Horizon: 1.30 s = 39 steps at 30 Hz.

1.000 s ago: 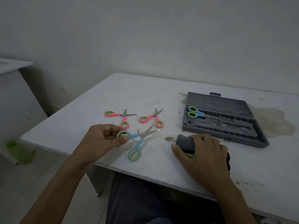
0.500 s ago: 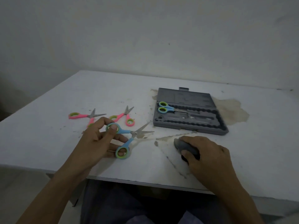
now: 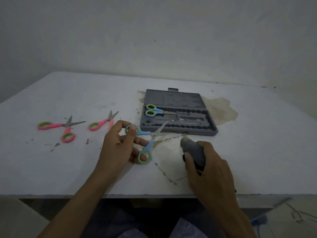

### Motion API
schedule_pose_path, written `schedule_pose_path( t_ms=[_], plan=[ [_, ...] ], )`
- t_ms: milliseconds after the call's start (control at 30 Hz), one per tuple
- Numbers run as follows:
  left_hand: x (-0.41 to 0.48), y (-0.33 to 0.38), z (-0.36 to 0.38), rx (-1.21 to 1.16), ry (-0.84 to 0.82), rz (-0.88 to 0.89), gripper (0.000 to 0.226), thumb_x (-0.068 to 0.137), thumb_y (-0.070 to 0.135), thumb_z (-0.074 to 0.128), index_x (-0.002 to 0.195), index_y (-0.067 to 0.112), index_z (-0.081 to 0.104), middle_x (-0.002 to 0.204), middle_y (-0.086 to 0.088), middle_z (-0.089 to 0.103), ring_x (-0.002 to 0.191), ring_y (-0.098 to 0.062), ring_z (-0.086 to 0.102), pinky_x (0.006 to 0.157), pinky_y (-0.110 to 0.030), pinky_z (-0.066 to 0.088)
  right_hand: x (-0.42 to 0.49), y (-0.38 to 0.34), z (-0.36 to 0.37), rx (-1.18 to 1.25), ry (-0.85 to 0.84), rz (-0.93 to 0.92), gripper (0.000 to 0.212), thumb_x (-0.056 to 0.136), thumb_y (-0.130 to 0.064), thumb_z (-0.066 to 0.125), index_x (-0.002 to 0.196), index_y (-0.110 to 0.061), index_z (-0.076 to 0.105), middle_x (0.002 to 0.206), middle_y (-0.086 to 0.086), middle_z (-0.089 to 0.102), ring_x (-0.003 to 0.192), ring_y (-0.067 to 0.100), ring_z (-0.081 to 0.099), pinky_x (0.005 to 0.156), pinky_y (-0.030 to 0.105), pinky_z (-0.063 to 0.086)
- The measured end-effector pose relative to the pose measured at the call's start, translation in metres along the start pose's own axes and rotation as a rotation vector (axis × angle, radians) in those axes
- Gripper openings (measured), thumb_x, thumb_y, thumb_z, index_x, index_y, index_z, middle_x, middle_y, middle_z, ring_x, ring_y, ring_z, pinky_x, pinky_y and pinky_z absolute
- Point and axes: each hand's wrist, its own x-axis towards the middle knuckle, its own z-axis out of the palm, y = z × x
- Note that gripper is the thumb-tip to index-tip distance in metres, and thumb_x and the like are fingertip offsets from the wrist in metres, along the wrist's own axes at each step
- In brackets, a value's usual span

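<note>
Holds blue scissors [image 3: 147,146] in the left grip [image 3: 118,146], low over the middle of the counter [image 3: 68,169], just in front of a grey case [image 3: 180,98]. Presses the thumb over the far ring, with the index curled just above it. Supports the handles from below with the other fingers [image 3: 140,140], one of them showing through the near ring. Has the handles spread wide, so the blades stand apart. Points one blade up and right, its tip over the near edge of the case. Cannot make out the second blade clearly for blur.

Clamps the right grip [image 3: 211,170] on a grey block [image 3: 192,150], to the right of the blue scissors and apart from them. Curls the fingers over the top of the block and sets the thumb against its near left side. Leaves the far end of the block bare, pointing at the case. Cannot tell whether the block touches the counter.

Shows the case lying open and flat, with a second blue pair [image 3: 154,110] at its left end, blades closed. Shows a pink pair [image 3: 58,125] far left on the counter, blades apart. Shows another pink pair [image 3: 101,124] between that one and the left grip, partly hidden behind the fingers. Shows a brown stain [image 3: 219,109] right of the case.
</note>
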Motion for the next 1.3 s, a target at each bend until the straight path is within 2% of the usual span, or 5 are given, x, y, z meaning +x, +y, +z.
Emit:
schedule_pose_path(
  t_ms=[267, 367, 533, 1167, 1300],
  plan=[
    [-0.005, 0.001, 0.002, 0.018, -0.002, 0.030, 0.014, 0.100, 0.029, 0.049, 0.097, 0.016, 0.053, 0.072, -0.010, 0.075, 0.046, -0.028, 0.060, 0.044, -0.033, 0.051, 0.007, -0.026, 0.019, 0.059, -0.106, -0.272, 0.043, 0.085, -0.038, 0.061, 0.124, -0.025, 0.052, 0.108, -0.006, 0.065, 0.087, 0.011, 0.058, 0.071, 0.034, 0.049],
    [-0.006, 0.001, 0.001, 0.020, -0.014, 0.039, 0.016, 0.100, 0.031, 0.049, 0.098, 0.015, 0.052, 0.071, -0.013, 0.074, 0.045, -0.028, 0.059, 0.040, -0.030, 0.046, 0.012, -0.032, 0.029, 0.014, -0.093, -0.313, 0.037, 0.087, -0.039, 0.059, 0.122, -0.029, 0.054, 0.100, -0.006, 0.064, 0.080, 0.012, 0.057, 0.064, 0.036, 0.047],
    [-0.004, 0.000, 0.001, 0.032, 0.002, 0.037, 0.015, 0.101, 0.030, 0.046, 0.091, 0.019, 0.050, 0.071, -0.010, 0.075, 0.045, -0.023, 0.061, 0.034, -0.018, 0.037, 0.017, -0.025, 0.034, -0.008, 0.075, -0.169, 0.031, 0.084, -0.031, 0.063, 0.114, -0.028, 0.059, 0.084, -0.002, 0.061, 0.068, 0.016, 0.053, 0.060, 0.037, 0.046],
    [-0.006, 0.003, 0.000, -0.012, -0.013, 0.026, 0.017, 0.102, 0.026, 0.044, 0.094, 0.011, 0.049, 0.068, -0.015, 0.073, 0.041, -0.017, 0.061, 0.035, -0.013, 0.039, 0.005, -0.028, 0.044, 0.011, -0.025, -0.265, 0.038, 0.088, -0.039, 0.060, 0.124, -0.029, 0.059, 0.094, -0.005, 0.062, 0.081, 0.012, 0.054, 0.068, 0.034, 0.042],
    [-0.007, 0.004, 0.001, -0.016, -0.011, 0.018, 0.020, 0.102, 0.026, 0.043, 0.095, 0.009, 0.048, 0.068, -0.014, 0.074, 0.039, -0.016, 0.061, 0.034, -0.013, 0.038, 0.012, -0.021, 0.042, 0.041, 0.108, -0.091, 0.037, 0.086, -0.038, 0.061, 0.123, -0.028, 0.061, 0.090, -0.004, 0.061, 0.074, 0.013, 0.054, 0.065, 0.033, 0.042]
  ],
)
